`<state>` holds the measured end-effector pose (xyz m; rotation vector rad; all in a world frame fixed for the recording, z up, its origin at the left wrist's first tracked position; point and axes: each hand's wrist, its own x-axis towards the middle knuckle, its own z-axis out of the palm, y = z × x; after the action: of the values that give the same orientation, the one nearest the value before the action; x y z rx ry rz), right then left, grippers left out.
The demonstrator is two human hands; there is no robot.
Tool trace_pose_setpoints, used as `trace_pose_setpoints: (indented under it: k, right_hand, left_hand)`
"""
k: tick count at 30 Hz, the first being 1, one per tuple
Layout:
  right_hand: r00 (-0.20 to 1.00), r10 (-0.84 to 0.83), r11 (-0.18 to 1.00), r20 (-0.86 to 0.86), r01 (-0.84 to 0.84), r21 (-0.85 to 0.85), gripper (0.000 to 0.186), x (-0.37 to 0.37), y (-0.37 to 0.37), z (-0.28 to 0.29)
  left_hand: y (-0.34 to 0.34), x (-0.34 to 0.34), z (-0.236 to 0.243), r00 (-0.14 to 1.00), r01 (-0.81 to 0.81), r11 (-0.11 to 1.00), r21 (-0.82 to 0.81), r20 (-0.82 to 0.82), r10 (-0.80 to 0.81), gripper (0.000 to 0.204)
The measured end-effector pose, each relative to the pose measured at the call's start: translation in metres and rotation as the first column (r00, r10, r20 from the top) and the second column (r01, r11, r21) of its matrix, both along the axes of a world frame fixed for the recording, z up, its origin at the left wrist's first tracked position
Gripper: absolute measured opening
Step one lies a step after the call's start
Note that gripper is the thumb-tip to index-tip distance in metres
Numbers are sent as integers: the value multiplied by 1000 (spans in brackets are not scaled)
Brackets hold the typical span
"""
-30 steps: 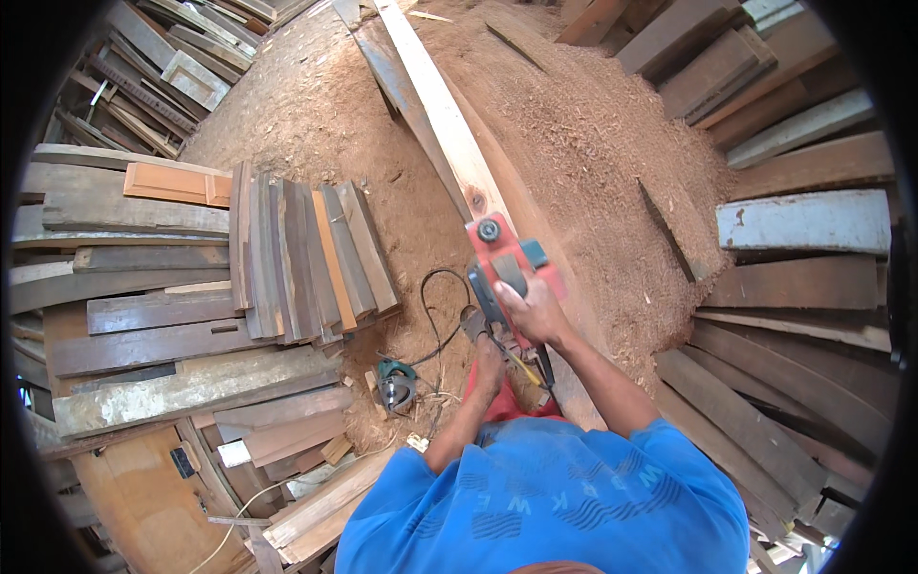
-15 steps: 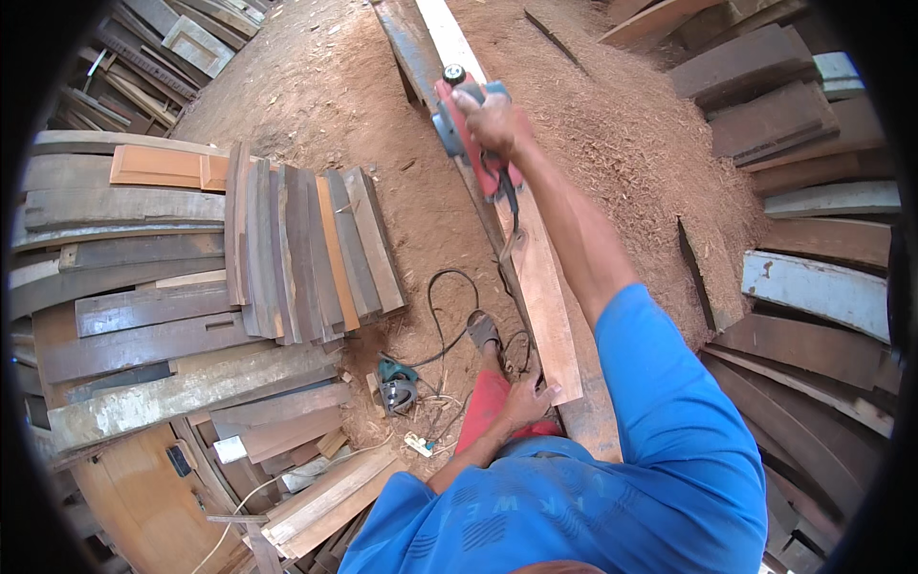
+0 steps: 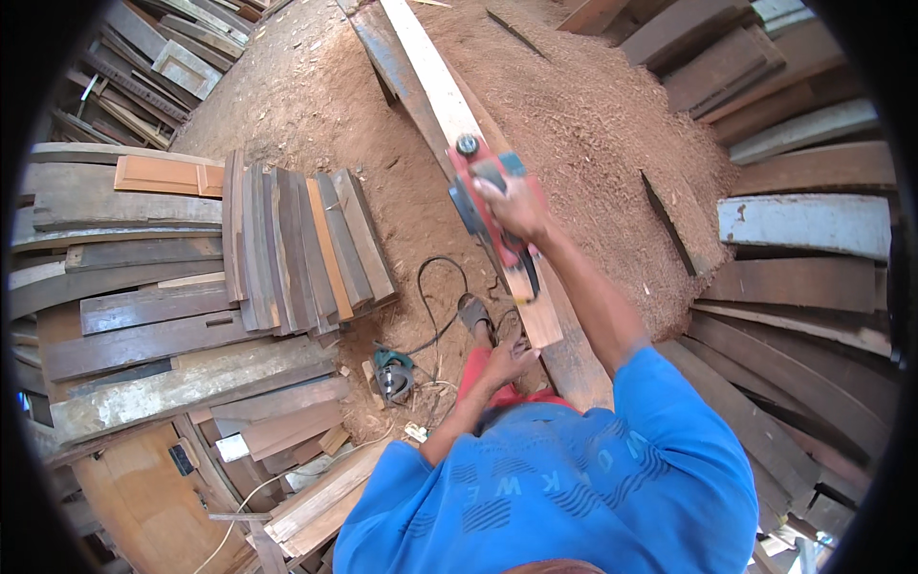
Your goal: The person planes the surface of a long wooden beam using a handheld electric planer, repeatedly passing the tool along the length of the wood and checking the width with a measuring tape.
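Note:
My right hand [image 3: 518,208] is wrapped around the handle of a red and dark grey-blue electric planer [image 3: 475,180]. The planer rests on a long, pale wooden board [image 3: 428,75], with its black cord hanging off the back. That board lies lengthwise on a worn, darker plank bench [image 3: 585,368]. Beside the near end of the board, at its left edge, is my left hand [image 3: 512,362], thumb and fingers apart. A loop of black cord runs close to its fingers, and whether they touch the board or the cord is unclear.
A green and grey corded power tool [image 3: 392,373] sits on the dusty ground at left, near a white power strip [image 3: 416,432]. Stacked planks [image 3: 296,249] fill the left side; more boards [image 3: 803,222] lean at right. Shavings [image 3: 612,143] are heaped beyond the bench.
My right hand has drawn the planer back along the board toward me. My left hand has shifted slightly up and left, its thumb coming off the board's face. The view has also shifted.

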<state>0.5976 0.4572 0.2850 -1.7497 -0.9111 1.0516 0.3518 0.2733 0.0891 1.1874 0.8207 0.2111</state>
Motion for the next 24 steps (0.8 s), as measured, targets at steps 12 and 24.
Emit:
trace_pose_setpoints:
  k: [12,24]
  right_hand:
    - [1000,-1,990,31,6,-144,54,-102,-351,10]
    - [991,-43,999,130,43,9,43,-37,-121,-14]
  left_hand:
    - [-59,-79,5,776,547,837,20,-386,-498,30]
    - [-6,-70,15,821,389,913,120,-496,-285,39]
